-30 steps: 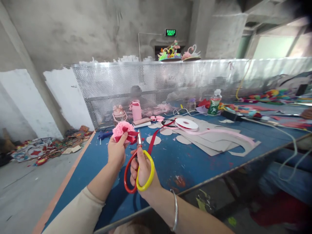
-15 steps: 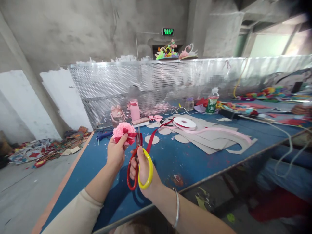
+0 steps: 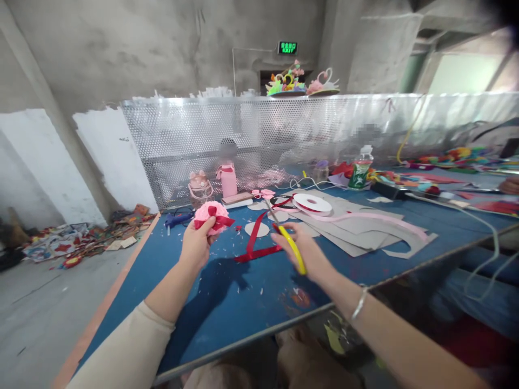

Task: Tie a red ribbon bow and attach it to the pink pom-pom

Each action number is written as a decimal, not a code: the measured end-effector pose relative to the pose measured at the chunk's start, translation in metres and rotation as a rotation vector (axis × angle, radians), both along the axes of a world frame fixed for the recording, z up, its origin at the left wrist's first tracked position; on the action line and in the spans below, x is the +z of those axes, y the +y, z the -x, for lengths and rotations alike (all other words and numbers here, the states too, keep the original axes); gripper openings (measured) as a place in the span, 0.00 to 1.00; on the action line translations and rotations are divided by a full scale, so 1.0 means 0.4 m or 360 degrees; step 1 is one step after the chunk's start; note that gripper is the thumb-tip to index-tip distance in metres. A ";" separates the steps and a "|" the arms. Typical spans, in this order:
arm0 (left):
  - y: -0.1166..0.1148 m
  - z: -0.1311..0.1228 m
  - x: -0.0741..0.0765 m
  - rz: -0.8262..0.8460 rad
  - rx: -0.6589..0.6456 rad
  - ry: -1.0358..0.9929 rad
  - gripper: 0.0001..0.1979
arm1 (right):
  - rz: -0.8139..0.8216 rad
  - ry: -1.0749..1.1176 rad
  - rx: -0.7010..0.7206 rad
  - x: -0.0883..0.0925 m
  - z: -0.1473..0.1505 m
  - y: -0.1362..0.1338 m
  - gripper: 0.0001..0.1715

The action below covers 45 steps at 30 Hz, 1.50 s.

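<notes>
pinching fluffy pink red-ribboned puff [image 3: 205, 211] in left hand [image 3: 198, 239], gripping yellow-handled metal scissors [image 3: 287, 238] in right hand [image 3: 308, 249], kinda right of puff

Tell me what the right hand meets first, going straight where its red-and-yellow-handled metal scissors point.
Probably the small pink bow-shaped pieces just beyond the scissors; depth is unclear, so the right hand may pass above them.
</notes>
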State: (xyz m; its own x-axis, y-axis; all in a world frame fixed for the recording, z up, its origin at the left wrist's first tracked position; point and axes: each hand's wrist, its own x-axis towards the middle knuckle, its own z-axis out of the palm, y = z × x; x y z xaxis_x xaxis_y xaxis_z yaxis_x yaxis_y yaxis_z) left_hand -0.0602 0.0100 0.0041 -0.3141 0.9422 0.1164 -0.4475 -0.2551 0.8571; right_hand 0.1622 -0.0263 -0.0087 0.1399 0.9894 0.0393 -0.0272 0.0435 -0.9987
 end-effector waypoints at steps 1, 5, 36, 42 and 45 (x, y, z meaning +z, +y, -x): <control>0.004 0.001 -0.003 0.0033 -0.0022 0.0005 0.15 | 0.0001 -0.0273 -0.0076 -0.002 -0.070 0.025 0.24; 0.014 0.004 -0.021 0.0131 -0.0063 0.0009 0.11 | 0.0014 -0.1215 -0.0236 0.004 -0.329 0.105 0.10; -0.059 -0.107 -0.051 0.0843 -0.0824 0.0800 0.26 | -0.0755 -0.1636 0.0722 0.046 -0.121 0.281 0.23; -0.090 -0.066 -0.043 0.0318 -0.0457 0.2089 0.30 | -0.0728 -0.1059 0.1278 -0.041 -0.038 0.178 0.18; -0.106 -0.038 -0.033 0.0088 -0.0070 0.2464 0.22 | -0.0757 -0.1026 0.1163 -0.036 -0.044 0.163 0.13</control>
State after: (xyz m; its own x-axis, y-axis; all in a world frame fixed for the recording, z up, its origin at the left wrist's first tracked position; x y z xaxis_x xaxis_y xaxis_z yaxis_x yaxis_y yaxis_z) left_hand -0.0450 -0.0325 -0.0091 0.1034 0.9610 0.2563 0.8485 -0.2197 0.4815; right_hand 0.1797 0.0390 -0.0232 -0.6616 0.6889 0.2962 0.3200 0.6166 -0.7193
